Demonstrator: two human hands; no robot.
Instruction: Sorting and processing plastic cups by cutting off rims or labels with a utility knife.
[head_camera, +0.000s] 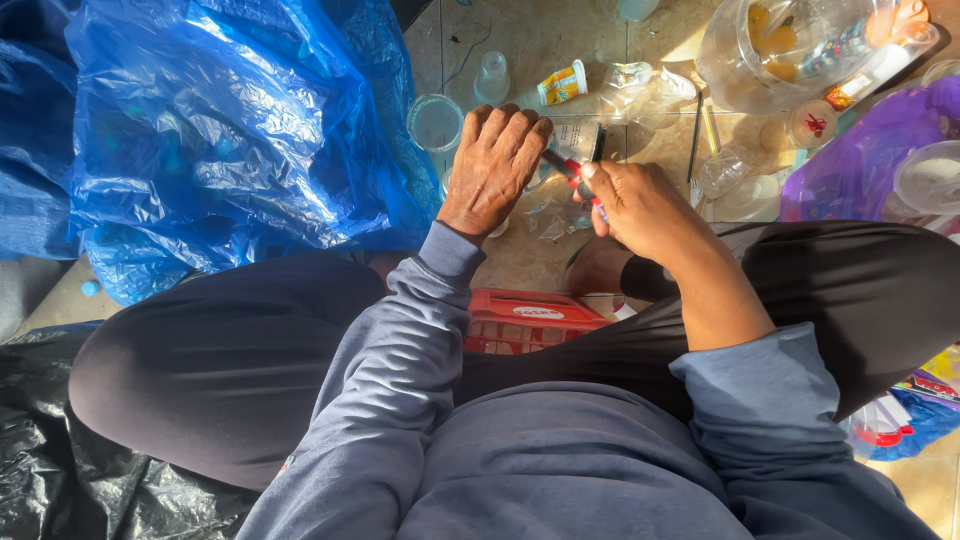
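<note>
Grey-sleeved forearms lead to my left hand (492, 168), pressed palm-down on a clear plastic bottle (530, 190) on the floor, while my right hand (640, 205) grips a red-handled cutter (572, 172); I judge steady pressure and cutting away from the fingers best.

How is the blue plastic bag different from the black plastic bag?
The blue plastic bag is bright, translucent and sunlit; the black plastic bag is opaque and in shadow. The blue one lies ahead of the person's left knee, the black one beside the left thigh. Both are crumpled.
</note>
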